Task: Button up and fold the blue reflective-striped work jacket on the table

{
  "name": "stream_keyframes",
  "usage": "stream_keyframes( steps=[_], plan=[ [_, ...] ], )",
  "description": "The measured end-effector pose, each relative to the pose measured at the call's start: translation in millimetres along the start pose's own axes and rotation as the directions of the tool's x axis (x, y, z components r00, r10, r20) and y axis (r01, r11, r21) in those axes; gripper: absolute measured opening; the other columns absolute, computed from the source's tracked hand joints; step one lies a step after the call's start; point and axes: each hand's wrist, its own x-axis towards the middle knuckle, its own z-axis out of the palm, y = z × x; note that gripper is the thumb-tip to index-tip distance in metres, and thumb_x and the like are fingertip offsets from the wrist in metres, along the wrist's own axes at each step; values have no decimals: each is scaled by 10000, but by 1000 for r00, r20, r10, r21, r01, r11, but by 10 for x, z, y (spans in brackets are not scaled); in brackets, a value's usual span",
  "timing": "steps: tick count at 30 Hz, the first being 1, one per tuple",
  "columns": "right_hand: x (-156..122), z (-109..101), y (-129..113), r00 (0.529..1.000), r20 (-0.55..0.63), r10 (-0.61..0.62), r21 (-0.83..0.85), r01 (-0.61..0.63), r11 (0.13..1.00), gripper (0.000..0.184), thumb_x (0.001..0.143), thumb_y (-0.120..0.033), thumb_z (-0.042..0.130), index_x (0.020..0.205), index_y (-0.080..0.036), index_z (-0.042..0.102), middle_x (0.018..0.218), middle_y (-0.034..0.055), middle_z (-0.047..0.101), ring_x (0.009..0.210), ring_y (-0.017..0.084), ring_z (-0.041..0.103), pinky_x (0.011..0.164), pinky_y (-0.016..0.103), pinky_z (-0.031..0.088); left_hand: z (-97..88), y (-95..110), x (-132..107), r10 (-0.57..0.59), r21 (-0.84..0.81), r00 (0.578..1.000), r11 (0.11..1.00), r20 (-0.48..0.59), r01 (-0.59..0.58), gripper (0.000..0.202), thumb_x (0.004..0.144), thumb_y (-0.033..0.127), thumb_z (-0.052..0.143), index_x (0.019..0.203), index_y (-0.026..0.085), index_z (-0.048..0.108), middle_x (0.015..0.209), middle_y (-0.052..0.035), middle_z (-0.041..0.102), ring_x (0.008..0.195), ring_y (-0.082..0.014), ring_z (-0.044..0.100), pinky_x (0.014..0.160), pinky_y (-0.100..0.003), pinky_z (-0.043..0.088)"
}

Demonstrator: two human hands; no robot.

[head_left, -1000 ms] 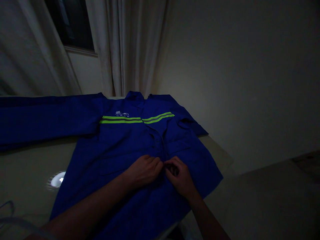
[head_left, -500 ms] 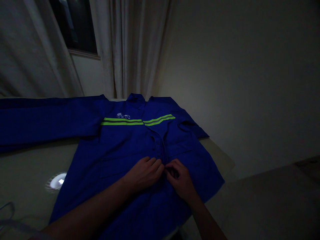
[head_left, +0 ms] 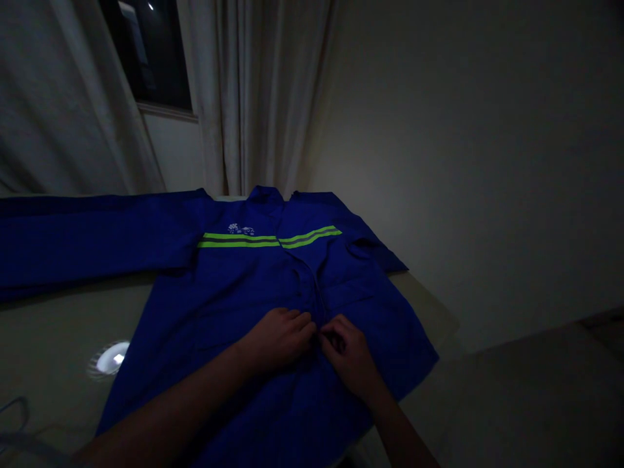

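Observation:
A blue work jacket [head_left: 244, 279] lies spread front side up, with a yellow-green and grey stripe across the chest and a small white print above it. Its front edges meet near the middle, where both hands are. My left hand [head_left: 285, 335] is closed on the front edge of the jacket, knuckles up. Right beside it, my right hand [head_left: 347, 351] pinches the opposite edge between thumb and fingers. The fingertips nearly touch, and the bit of front closure between them is too dark to make out.
Beneath the jacket is a pale table [head_left: 63, 331], with a bright light reflection [head_left: 111, 357] on its surface. A whitish cable [head_left: 19, 416] lies at the lower left. Behind stand curtains [head_left: 258, 91], a dark window [head_left: 151, 52] and a plain wall [head_left: 463, 162].
Both hands stay at the same spot on the jacket front, with only slight finger movement. The whole view has shifted a little.

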Motion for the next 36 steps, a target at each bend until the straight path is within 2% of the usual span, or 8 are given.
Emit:
stream_keyframes(
  steps=[3,6,9,14,21,24,29,36],
  plan=[
    [-11,-13,-21,1000,16,-11,-15,12,1000,16,893,-191,716,905,-202,717,843,3,591,704,141,546,632,266,413,14,-32,-3,-46,-33,999,998,24,47,118,1002,305,668,987,216,591,917,-18,690,790,-218,678,646,-355,470],
    [-27,-21,-39,998,47,-36,-34,38,999,176,822,-210,805,977,-207,723,869,-2,596,709,140,550,644,266,422,16,-46,-13,-88,-49,994,995,66,91,132,997,321,670,945,214,614,889,-19,708,794,-222,693,649,-342,469],
    [-39,-13,-28,998,27,-56,-61,58,996,150,831,-144,734,966,-208,720,860,1,602,706,140,561,642,266,422,5,-55,-14,-144,-90,984,984,103,153,201,1015,386,644,925,206,638,886,-29,723,790,-217,700,645,-325,460],
    [-35,-13,19,997,-68,-46,-37,44,998,87,882,-167,639,870,-200,719,819,12,609,662,137,565,596,261,421,-20,-28,0,-100,-240,984,962,148,134,182,1057,309,529,978,212,660,934,-20,745,769,-185,704,617,-298,412],
    [-36,-20,35,996,-78,-36,-29,34,999,115,908,-227,637,858,-190,734,796,15,603,635,135,566,570,255,419,-35,73,33,-376,-487,898,755,227,439,53,867,241,662,915,262,668,784,43,735,686,-174,681,546,-284,302],
    [-35,-9,34,997,-71,-39,-33,37,999,118,907,-221,634,848,-187,731,788,15,596,632,134,566,568,255,416,-47,78,27,-344,-510,918,764,196,395,110,838,192,661,922,262,674,809,50,732,689,-158,673,557,-280,318],
    [-38,-7,0,995,-88,-51,-35,48,998,97,892,-192,641,831,-190,717,788,8,593,640,128,557,577,253,405,21,55,-25,-198,-368,979,907,55,205,101,931,192,620,1002,240,673,902,12,742,769,-167,693,641,-284,402],
    [-44,-71,-11,993,-41,-112,44,114,993,144,927,-215,621,834,-197,730,778,8,598,690,145,575,618,265,409,81,49,-55,-72,-181,996,982,-59,60,42,1014,198,588,997,213,623,872,2,689,736,-175,641,647,-308,430]
  ],
)
